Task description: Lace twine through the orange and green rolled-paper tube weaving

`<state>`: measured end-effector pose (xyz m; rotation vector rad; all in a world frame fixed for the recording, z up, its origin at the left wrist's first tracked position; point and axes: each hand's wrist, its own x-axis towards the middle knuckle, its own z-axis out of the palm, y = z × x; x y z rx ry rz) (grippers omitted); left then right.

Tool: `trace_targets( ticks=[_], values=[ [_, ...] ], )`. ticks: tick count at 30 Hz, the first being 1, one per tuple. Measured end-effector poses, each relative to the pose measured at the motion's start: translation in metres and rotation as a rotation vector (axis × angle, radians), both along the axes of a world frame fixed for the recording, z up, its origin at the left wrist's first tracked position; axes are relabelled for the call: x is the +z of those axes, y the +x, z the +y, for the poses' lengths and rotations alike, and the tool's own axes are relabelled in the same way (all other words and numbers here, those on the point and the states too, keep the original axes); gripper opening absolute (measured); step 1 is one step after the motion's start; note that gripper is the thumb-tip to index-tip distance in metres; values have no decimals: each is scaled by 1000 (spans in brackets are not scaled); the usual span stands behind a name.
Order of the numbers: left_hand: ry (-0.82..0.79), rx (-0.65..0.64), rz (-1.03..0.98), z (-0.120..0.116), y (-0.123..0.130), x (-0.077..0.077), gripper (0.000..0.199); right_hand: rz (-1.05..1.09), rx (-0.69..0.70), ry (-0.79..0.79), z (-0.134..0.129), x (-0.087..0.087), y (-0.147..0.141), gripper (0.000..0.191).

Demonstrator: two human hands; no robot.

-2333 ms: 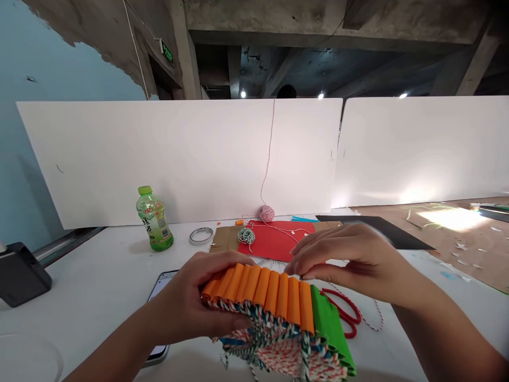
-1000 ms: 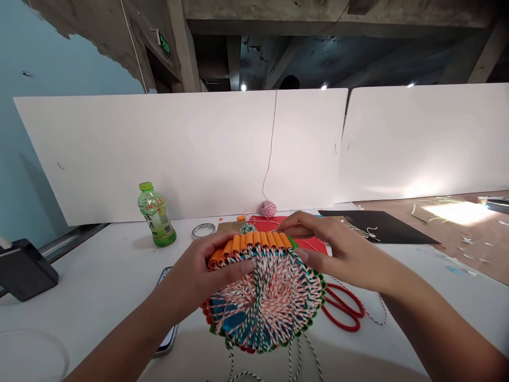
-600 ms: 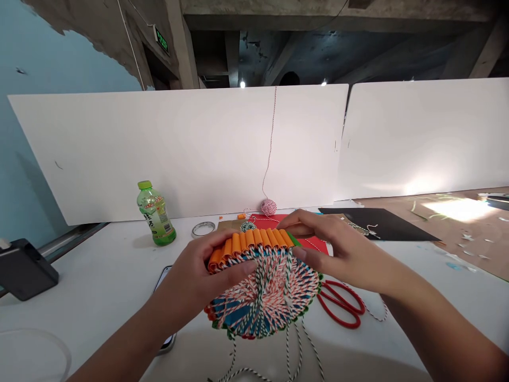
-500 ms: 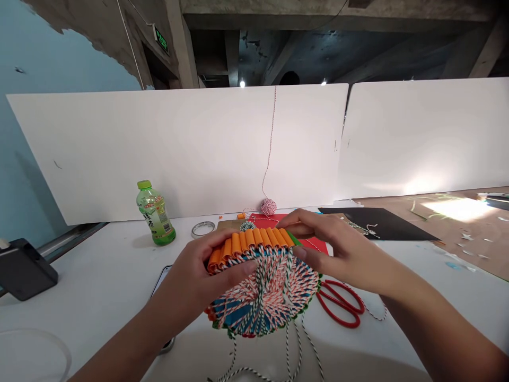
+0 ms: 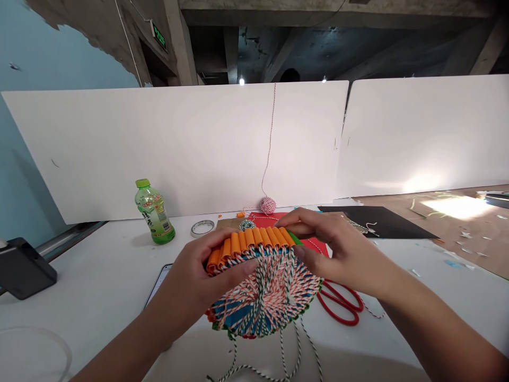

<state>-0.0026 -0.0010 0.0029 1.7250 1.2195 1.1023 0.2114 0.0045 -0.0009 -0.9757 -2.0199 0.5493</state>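
Observation:
Both my hands hold a round woven disc (image 5: 264, 302) of rolled paper tubes laced with red, white and green twine. Its orange tubes (image 5: 250, 249) curve along the top edge, and blue and green paper shows through the lacing. My left hand (image 5: 199, 276) grips the disc's left side, with the fingers across the orange rolls. My right hand (image 5: 330, 254) grips the upper right edge, with the fingers reaching over the tubes. Loose twine ends (image 5: 278, 361) hang from the disc's bottom onto the table. The disc's far side is hidden.
Red-handled scissors (image 5: 342, 303) lie right of the disc on the white table (image 5: 99, 297). A phone (image 5: 159, 284) sits partly under my left forearm. Behind stand a green-capped bottle (image 5: 154, 212), a tape roll (image 5: 202, 228), a twine ball (image 5: 268, 205), red paper (image 5: 270, 217) and black card (image 5: 377, 222).
The disc has tilted from showing its orange and green rolled edge to facing me with its laced side. Both hands have turned with it, and the twine ends now hang lower.

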Motion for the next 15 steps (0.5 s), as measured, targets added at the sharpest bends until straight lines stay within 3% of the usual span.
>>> trace_targets(
  ticks=[5, 10, 12, 15],
  values=[
    [4, -13, 30, 2, -2, 0, 31, -3, -38, -9, 2, -3, 0, 32],
    [80, -62, -19, 2, -5, 3, 24, 82, 196, -57, 2, -1, 13, 22],
    [86, -100, -38, 2, -6, 4, 21, 89, 254, -25, 2, 1, 17, 22],
    [47, -134, -88, 1, -7, 4, 21, 29, 206, 106, 4, 0, 20, 17]
  ],
)
